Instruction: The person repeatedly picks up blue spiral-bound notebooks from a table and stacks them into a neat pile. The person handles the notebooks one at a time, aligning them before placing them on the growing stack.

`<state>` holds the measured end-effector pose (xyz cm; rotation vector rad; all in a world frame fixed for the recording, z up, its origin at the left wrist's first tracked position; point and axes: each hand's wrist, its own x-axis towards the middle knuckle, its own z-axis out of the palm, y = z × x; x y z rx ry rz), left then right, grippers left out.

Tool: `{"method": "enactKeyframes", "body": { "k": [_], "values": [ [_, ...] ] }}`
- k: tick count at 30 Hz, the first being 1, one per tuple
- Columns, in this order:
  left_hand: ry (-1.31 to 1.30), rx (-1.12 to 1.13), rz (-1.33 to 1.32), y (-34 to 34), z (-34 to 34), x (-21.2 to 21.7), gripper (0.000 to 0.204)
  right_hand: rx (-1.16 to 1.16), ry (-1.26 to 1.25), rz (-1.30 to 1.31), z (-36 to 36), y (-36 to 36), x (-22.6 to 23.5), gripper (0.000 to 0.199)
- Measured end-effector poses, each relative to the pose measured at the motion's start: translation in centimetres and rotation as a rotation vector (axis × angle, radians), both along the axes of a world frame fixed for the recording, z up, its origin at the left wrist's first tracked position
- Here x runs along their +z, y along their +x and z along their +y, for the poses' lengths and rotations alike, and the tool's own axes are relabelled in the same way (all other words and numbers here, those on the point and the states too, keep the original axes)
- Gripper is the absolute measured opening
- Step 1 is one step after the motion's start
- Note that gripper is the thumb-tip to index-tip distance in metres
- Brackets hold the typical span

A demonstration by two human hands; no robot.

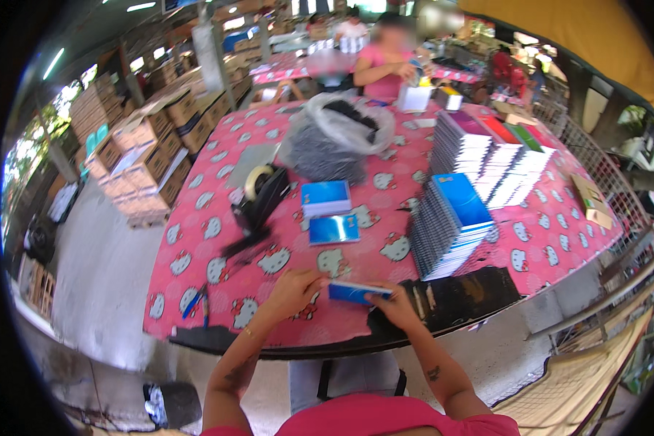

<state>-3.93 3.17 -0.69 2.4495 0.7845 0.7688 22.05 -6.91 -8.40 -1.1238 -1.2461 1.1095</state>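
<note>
A small blue-covered notebook (pixel 350 293) is tilted up near the table's front edge. My right hand (pixel 395 304) grips its right end, with the thumb over the cover. My left hand (pixel 296 292) is at the notebook's left end, fingertips pinched together; whatever they hold is too small to make out. Just beyond my hands lies a single blue notebook (pixel 334 229), and behind it a short pile of blue notebooks (pixel 325 198). To the right rises a tall stack of blue spiral notebooks (pixel 461 203), their dark coils facing left.
A black tape dispenser (pixel 263 196) and loose dark strands (pixel 245 244) lie left of centre. Behind stands a clear bag of dark material (pixel 330 142). Purple-covered (pixel 466 123), red and green notebook stacks stand far right. Pens (pixel 205 305) lie front left. A co-worker (pixel 385 62) sits opposite.
</note>
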Motion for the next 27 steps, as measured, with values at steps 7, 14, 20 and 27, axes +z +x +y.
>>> {"method": "enactKeyframes", "body": {
  "k": [7,14,20,27],
  "values": [
    [0.426,0.205,0.261,3.2,-2.3,0.6,0.058,-0.1,0.07,0.062,-0.5,-1.6,0.9,0.027],
    [0.45,0.285,0.326,4.5,-5.4,-1.9,0.076,-0.163,0.119,0.013,-1.4,-1.8,2.7,0.028],
    [0.766,0.278,0.534,3.8,-7.0,-5.1,0.079,-0.21,0.09,0.088,-1.5,-1.4,2.5,0.029],
    [0.593,0.286,0.283,5.2,-6.1,-2.6,0.08,-0.201,0.019,0.235,-2.3,-2.1,5.0,0.03]
  ]
}}
